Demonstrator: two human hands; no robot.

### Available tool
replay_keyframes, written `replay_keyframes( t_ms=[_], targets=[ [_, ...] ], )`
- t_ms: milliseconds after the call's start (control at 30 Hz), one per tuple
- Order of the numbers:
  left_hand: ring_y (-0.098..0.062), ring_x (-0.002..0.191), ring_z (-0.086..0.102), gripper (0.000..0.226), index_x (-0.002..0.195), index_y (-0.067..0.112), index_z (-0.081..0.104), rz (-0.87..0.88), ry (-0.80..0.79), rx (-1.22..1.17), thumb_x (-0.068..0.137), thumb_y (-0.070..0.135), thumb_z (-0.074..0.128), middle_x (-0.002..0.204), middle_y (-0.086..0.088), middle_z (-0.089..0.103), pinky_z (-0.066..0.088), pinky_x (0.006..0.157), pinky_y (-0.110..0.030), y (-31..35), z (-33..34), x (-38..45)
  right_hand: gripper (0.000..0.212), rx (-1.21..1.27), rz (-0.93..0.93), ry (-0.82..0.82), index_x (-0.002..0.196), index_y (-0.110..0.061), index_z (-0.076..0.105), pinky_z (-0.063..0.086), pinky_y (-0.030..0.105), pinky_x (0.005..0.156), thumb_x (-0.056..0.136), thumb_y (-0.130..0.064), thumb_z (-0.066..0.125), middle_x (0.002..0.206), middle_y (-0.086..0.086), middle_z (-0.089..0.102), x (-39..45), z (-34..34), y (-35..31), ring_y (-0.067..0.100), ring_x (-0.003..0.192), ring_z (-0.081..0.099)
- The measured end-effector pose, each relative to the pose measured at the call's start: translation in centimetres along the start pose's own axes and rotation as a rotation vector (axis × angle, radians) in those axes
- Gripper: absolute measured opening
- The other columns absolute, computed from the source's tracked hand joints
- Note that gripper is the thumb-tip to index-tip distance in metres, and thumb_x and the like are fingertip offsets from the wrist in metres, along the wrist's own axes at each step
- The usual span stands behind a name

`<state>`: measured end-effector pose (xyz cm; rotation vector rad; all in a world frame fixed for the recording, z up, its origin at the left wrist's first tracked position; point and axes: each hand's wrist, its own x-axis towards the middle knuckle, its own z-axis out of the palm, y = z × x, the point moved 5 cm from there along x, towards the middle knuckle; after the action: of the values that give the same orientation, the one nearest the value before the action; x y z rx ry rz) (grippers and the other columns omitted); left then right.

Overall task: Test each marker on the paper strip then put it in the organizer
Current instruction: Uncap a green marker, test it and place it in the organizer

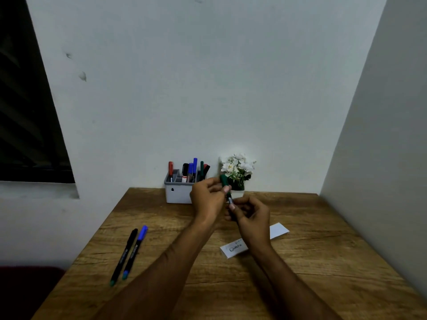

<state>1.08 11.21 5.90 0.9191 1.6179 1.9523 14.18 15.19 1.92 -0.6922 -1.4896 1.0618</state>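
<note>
Both hands meet above the table, a green cap in the left and a marker body in the right.

The left hand (206, 197) pinches the green cap (223, 180) between thumb and fingertips, the cap tilted toward 11 o'clock; the right hand (250, 215) curls its fingers round the marker (230, 200), whose tip points up at the cap, the two just apart or touching, I cannot tell which. At 6 o'clock of the hands the paper strip (278, 229) lies flat with scribbles on its near end. At 11 o'clock stands the grey organizer (178, 192), holding several markers. At 8 o'clock a black marker (126, 252) and a blue marker (136, 249) lie side by side on the wooden table (323, 262). A small potted plant (238, 172) stands at 12 o'clock.
</note>
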Motion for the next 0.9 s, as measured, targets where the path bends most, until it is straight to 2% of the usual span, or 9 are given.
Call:
replay_keyframes(
  t_ms=[133,233,267,333,433,533,633,767,900],
  targets=[
    [0.004,0.074,0.067,0.026,0.106,0.016,0.068,0.047,0.018,0.077,0.085,0.001,0.073,0.077,0.013,0.069,0.056,0.068,-0.017,-0.2,-1.6,0.6,0.013,-0.06,-0.019,-0.045,0.09,-0.005,0.069,0.064,0.033,0.066,0.089,0.007,0.072,0.085,0.009,0.075,0.8,2.1,-0.1,0.021,0.078,0.076],
    [-0.01,0.088,0.071,0.034,0.116,0.008,0.069,0.069,0.036,0.152,0.083,0.005,0.076,0.093,-0.001,0.074,0.061,0.081,-0.031,0.2,-3.2,1.9,0.012,-0.17,-0.099,-0.079,0.095,-0.01,0.074,0.062,0.025,0.073,0.087,-0.001,0.077,0.089,0.0,0.076,1.4,3.7,-0.1,0.011,0.083,0.074],
    [-0.012,0.09,0.071,0.036,0.118,0.006,0.068,0.083,0.047,0.187,0.083,0.006,0.077,0.097,-0.004,0.075,0.061,0.081,-0.03,0.5,-3.8,2.3,0.011,-0.213,-0.126,-0.094,0.096,-0.011,0.075,0.06,0.023,0.074,0.087,-0.004,0.077,0.089,-0.002,0.076,1.6,4.3,-0.1,0.008,0.083,0.073],
    [-0.012,0.089,0.071,0.037,0.117,0.005,0.069,0.12,0.081,0.233,0.082,0.007,0.079,0.096,-0.005,0.075,0.06,0.08,-0.026,1.1,-5.2,3.1,0.011,-0.314,-0.164,-0.121,0.1,-0.013,0.077,0.059,0.021,0.076,0.089,-0.011,0.077,0.09,-0.005,0.076,2.0,5.4,-0.1,0.004,0.084,0.071],
    [-0.013,0.084,0.072,0.034,0.112,0.005,0.072,0.172,0.157,0.282,0.079,0.01,0.082,0.09,-0.004,0.076,0.061,0.083,-0.036,1.8,-7.6,4.7,0.022,-0.49,-0.221,-0.204,0.113,-0.013,0.076,0.058,0.022,0.085,0.092,-0.017,0.075,0.104,-0.001,0.077,2.4,7.2,-0.4,0.004,0.092,0.069],
    [-0.008,0.082,0.07,0.028,0.106,0.009,0.076,0.252,0.244,0.406,0.078,0.014,0.082,0.093,-0.002,0.077,0.058,0.082,-0.027,2.8,-10.0,6.5,0.035,-0.647,-0.292,-0.349,0.128,-0.011,0.07,0.055,0.019,0.09,0.094,-0.018,0.073,0.119,0.003,0.075,2.6,9.2,-0.5,0.007,0.102,0.069],
    [-0.009,0.081,0.068,0.028,0.106,0.008,0.076,0.29,0.289,0.442,0.08,0.015,0.081,0.095,-0.003,0.077,0.055,0.08,-0.023,3.8,-11.6,8.4,0.041,-0.761,-0.339,-0.465,0.135,-0.013,0.064,0.056,0.029,0.099,0.095,-0.019,0.069,0.129,0.004,0.07,2.8,10.9,-0.3,0.013,0.114,0.067],
    [-0.012,0.078,0.07,0.022,0.103,0.007,0.077,0.298,0.31,0.43,0.081,0.01,0.079,0.087,-0.004,0.076,0.06,0.081,-0.032,4.8,-12.5,11.0,0.04,-0.814,-0.391,-0.52,0.136,-0.014,0.062,0.051,0.029,0.103,0.097,-0.021,0.066,0.131,0.003,0.068,3.0,12.4,-0.2,0.015,0.118,0.063],
    [-0.01,0.076,0.067,0.023,0.106,0.005,0.076,0.318,0.308,0.413,0.084,0.007,0.077,0.092,-0.007,0.076,0.056,0.076,-0.021,5.4,-12.3,13.2,0.039,-0.799,-0.374,-0.533,0.136,-0.015,0.062,0.05,0.027,0.103,0.098,-0.019,0.066,0.131,0.003,0.067,3.2,13.2,0.4,0.013,0.118,0.061]
  ],
)
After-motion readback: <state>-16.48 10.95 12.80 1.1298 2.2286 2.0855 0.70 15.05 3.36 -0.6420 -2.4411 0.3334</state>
